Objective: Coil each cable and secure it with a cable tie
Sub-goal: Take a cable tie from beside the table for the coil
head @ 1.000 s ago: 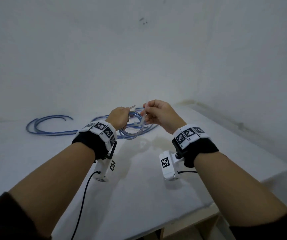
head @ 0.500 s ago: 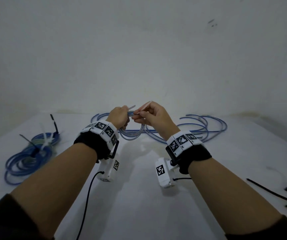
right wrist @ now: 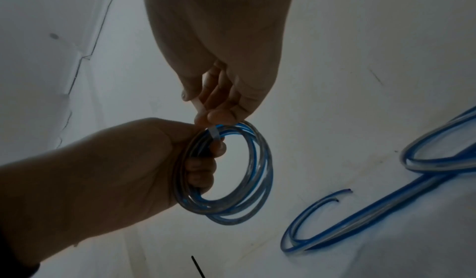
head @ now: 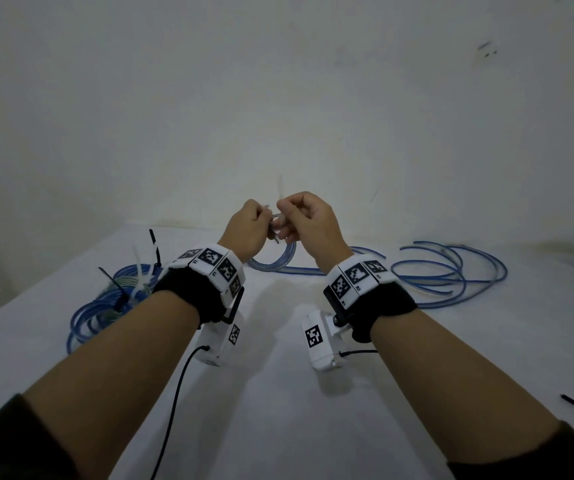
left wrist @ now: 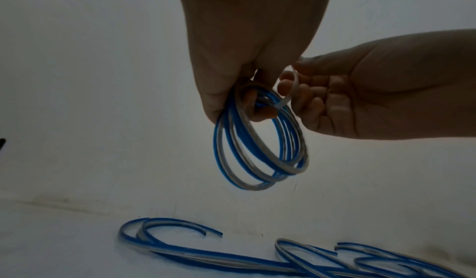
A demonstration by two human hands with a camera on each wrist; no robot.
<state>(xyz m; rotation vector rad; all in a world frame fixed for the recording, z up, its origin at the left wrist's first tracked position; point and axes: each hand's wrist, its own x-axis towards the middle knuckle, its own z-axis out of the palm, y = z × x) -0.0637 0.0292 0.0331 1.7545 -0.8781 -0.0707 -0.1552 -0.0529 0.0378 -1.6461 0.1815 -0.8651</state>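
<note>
The coiled cable (left wrist: 260, 140) is being gripped above the table by the left hand (left wrist: 247, 44) while the cable tie (left wrist: 289, 91), apparently threaded, is being pinched by the right hand (left wrist: 373, 91), awaiting tightening.

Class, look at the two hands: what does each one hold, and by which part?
The left hand grips the coiled cable at its top; the right hand pinches the white cable tie by its tail.

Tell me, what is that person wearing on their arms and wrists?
Each wrist has a black strap topped by a white band of black square-pattern markers. A white camera box hangs under each; a thin black cable trails from the left one. Dark sleeves are pushed up.
</note>
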